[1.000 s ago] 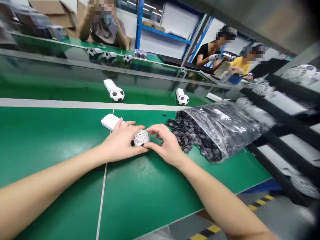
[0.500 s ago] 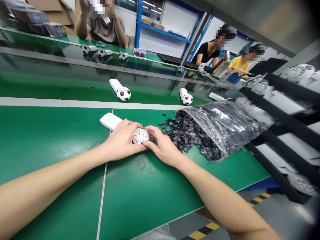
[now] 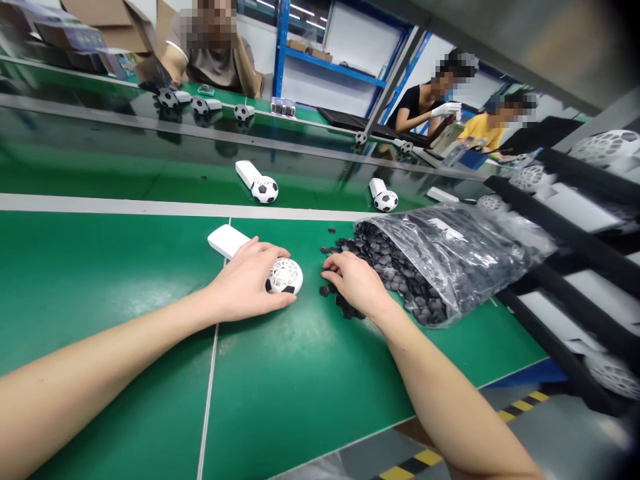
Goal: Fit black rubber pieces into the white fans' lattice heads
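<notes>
My left hand is wrapped around a white device with a soccer-ball head, which lies on the green table. Its handle sticks out beyond my fingers at the upper left. The ball part has an open white lattice on top and a few black patches along its side. My right hand is at the left edge of a pile of small black pieces, with fingers curled and thumb drawn in. Whatever its fingertips pinch is too small to make out.
A clear plastic bag spills the black pieces onto the table. Two finished-looking soccer-ball devices lie beyond the pale strip. Black racks with white parts stand at the right. Several people sit across the line.
My right hand has left the ball part and moved right to the black pieces. The left hand keeps its hold on the device. The view has shifted slightly.
</notes>
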{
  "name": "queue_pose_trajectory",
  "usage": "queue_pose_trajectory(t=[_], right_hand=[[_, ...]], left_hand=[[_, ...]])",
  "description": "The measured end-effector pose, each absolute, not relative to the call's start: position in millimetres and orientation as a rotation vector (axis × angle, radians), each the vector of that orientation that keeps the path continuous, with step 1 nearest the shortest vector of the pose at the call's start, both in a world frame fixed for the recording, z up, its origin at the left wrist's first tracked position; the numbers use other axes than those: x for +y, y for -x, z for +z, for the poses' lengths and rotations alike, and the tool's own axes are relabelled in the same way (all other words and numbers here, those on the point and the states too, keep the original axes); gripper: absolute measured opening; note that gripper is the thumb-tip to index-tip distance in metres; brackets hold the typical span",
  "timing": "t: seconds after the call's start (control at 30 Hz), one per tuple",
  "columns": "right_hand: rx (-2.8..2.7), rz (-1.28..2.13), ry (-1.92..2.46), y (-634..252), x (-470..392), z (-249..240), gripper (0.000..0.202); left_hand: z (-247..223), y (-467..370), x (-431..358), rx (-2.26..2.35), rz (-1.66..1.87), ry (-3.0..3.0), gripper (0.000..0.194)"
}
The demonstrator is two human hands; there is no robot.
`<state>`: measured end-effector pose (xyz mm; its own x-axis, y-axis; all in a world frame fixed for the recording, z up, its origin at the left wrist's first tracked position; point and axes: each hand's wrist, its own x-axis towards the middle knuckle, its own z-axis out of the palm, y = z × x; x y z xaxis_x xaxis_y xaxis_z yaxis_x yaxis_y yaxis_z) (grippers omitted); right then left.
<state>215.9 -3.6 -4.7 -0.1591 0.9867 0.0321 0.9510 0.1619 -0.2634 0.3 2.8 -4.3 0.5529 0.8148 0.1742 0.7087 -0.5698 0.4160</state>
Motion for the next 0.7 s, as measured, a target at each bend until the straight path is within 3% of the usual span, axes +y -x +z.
queue_pose_trajectory(t=[0.33,0.57,0.7], right_hand=[[-2.082,0.429,1.622,-214,-6,-2,0.002],[-1.81,0.837,1.434,-210,-5,-8,0.011],[-1.883,0.7,1.367,-211,-4,-8,0.01]], left_hand=[[-11,2,1,1.215,0.483,-2.561,0.071],[-8,12,13,0.991,0.428,-2.597,0.068],[-8,9,8,1.021,0.411,-2.586,0.065]])
